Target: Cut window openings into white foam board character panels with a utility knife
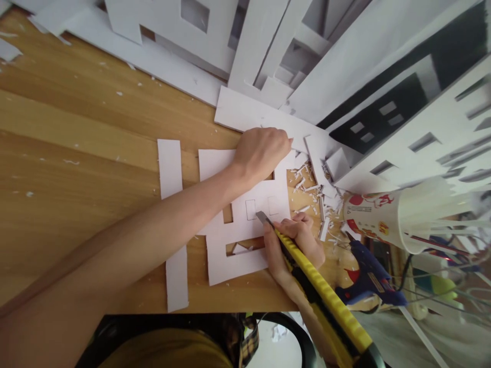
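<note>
A white foam board piece (238,194) with cut-out openings and small pencilled rectangles lies on the wooden table. My left hand (262,151) reaches across its far part, fingers curled down; what they hold, if anything, is hidden. In my right hand (287,245) is a yellow utility knife (326,296), its blade tip close to the pencilled rectangle in the middle of the board. Whether the blade touches the board cannot be told. Left of the board, a long white strip (177,276) runs partly beneath my left forearm.
White panels (169,23) with window openings stand along the back and right. White scraps (326,204) are heaped right of the board. A paper cup (368,214) holding sticks and a blue glue gun (372,278) with cables are at the right. The table's near edge runs below.
</note>
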Tool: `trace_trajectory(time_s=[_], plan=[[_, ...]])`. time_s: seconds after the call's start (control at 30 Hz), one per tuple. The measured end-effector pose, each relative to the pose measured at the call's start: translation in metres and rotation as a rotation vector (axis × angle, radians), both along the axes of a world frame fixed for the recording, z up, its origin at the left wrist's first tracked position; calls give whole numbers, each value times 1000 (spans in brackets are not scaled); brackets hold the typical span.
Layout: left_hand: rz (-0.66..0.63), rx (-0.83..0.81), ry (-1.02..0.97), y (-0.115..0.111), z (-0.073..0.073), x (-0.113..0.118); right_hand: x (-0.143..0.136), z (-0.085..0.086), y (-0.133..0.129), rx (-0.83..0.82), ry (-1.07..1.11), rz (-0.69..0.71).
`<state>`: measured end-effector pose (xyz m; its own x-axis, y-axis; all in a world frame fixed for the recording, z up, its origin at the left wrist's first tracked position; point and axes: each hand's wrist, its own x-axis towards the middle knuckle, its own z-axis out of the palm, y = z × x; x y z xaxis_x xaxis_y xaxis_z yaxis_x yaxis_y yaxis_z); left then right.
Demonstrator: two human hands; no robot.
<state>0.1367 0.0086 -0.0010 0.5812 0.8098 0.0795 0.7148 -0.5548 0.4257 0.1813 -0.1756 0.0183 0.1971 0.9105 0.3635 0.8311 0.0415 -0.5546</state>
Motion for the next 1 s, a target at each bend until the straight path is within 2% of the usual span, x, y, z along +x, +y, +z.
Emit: trace_trajectory(time_s=[0.27, 0.57, 0.73, 1.0], plan=[[0, -43, -9, 0, 2, -1, 0, 0, -4, -1, -22, 16], [-7, -57, -6, 1, 4, -1, 7, -5, 3, 220, -56, 7], [-9, -65, -19, 1, 6, -1, 8, -13, 10, 98, 16, -18], [-3, -72, -27, 0, 4, -2, 7, -17, 13, 77, 31, -28]])
